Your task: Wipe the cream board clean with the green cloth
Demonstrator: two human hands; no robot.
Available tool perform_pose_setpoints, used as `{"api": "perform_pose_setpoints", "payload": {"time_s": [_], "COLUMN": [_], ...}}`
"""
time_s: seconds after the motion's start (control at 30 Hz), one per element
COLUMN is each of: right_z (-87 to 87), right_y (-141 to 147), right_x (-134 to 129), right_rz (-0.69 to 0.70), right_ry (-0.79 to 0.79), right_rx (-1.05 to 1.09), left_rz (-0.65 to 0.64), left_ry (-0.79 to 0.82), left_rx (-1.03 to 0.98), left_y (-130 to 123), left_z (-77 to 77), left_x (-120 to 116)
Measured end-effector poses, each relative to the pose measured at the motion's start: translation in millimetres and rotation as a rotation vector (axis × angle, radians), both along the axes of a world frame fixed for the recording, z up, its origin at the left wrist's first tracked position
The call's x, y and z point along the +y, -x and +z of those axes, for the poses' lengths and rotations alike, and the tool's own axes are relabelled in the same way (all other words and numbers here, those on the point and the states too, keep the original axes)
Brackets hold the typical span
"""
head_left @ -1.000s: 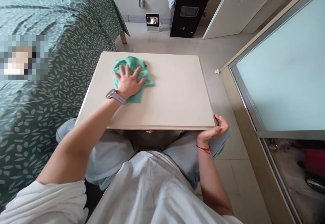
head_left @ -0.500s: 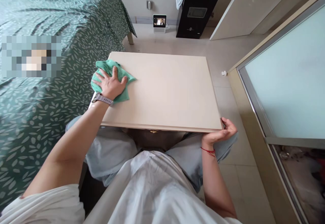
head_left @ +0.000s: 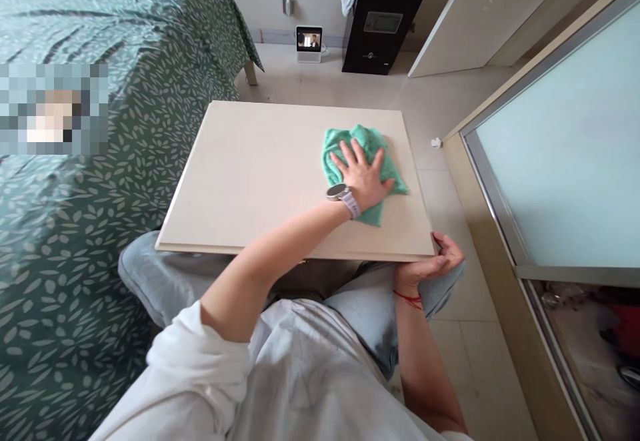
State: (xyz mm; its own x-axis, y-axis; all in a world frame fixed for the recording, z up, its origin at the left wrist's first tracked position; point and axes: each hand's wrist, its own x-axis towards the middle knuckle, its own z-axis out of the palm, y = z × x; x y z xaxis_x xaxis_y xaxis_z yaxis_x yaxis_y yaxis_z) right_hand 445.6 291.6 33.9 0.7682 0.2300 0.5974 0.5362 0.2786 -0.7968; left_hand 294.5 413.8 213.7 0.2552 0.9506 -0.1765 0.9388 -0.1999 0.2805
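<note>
A small cream tabletop (head_left: 250, 167) with a smooth surface lies across my lap, a small brass-coloured fitting partly showing under its front edge. My left hand (head_left: 363, 175) presses flat on a green cloth (head_left: 371, 215) with the fingers spread, over the right part of the top. The cloth is rumpled, and one corner points toward the right edge. At the near right corner, my right hand (head_left: 434, 259) grips the tabletop from below and the side, fingers curled around it. Part of that hand is hidden beneath the top.
A bed (head_left: 125, 134) with a green leaf-patterned cover stands to the left. By the far wall are a small screen device (head_left: 309, 44) and a black cabinet (head_left: 373, 41) topped with clothes. A sliding-door cupboard (head_left: 560, 161) borders the right side; crumpled white paper (head_left: 437, 143) lies near it.
My left hand and the green cloth have swept from the left side of the tabletop to the right side. My right hand has stayed at the near right corner.
</note>
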Motion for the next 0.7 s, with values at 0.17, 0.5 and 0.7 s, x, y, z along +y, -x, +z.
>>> {"api": "perform_pose_setpoints", "payload": {"time_s": [0.17,0.5,0.7], "right_z": [3.4,2.9,-3.5], "right_y": [3.2,-0.1,-7.4], "right_x": [-4.5,-5.0,-1.9], "right_rz": [0.021,-0.024,-0.029], "right_ry": [0.003,0.078,0.049], "right_rx": [0.025,-0.019,-0.031], "left_rz": [-0.237,-0.393,-0.202], "left_ry": [-0.028,-0.027,-0.006], "left_rx": [-0.072,-0.095,0.039], "left_y": [-57.2,-22.8,84.5], "left_z": [-10.1,-5.0,-5.5], "left_x": [-5.1,-12.3,-2.1]}}
